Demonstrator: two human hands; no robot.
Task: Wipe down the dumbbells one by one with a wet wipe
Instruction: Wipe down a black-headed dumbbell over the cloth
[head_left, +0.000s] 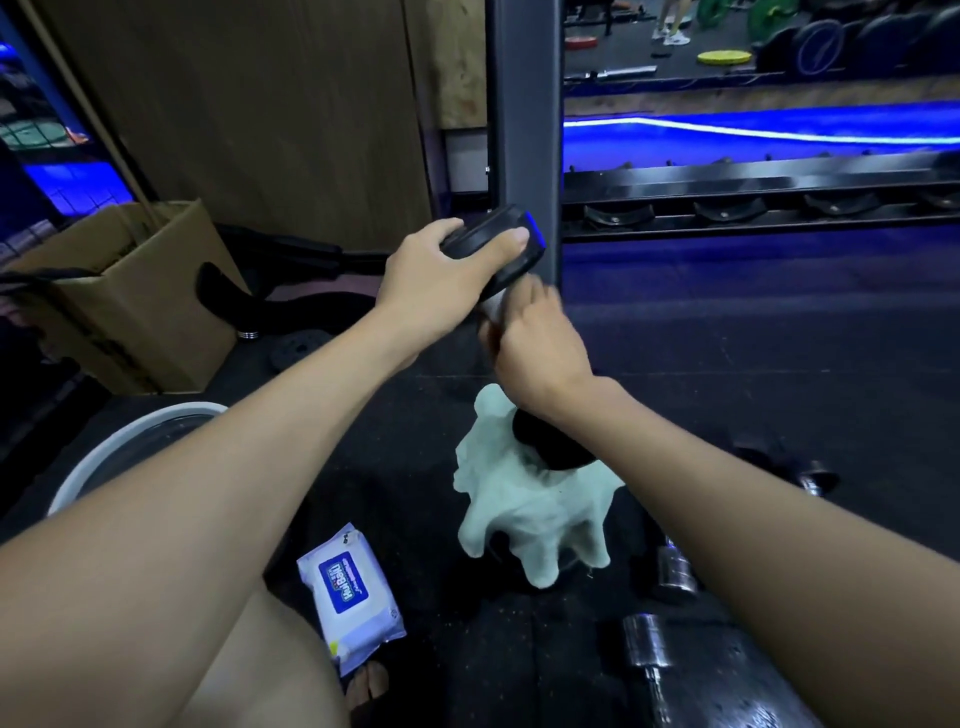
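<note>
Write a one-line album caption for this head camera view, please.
Left hand steadies a black dumbbell while the right hand rubs its handle, pale cloth draped below.

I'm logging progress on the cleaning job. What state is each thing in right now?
Dumbbell: lifted off the floor, tilted, upper head gripped by the left hand.
Right hand: closed around the dumbbell's handle; blurred.
Wet wipe pack: lying flat on the floor, flap apparently closed.
White cloth: crumpled, under the dumbbell's lower head.
Cardboard box: open at the top.
Chrome dumbbells: lying on the floor, untouched.
</note>
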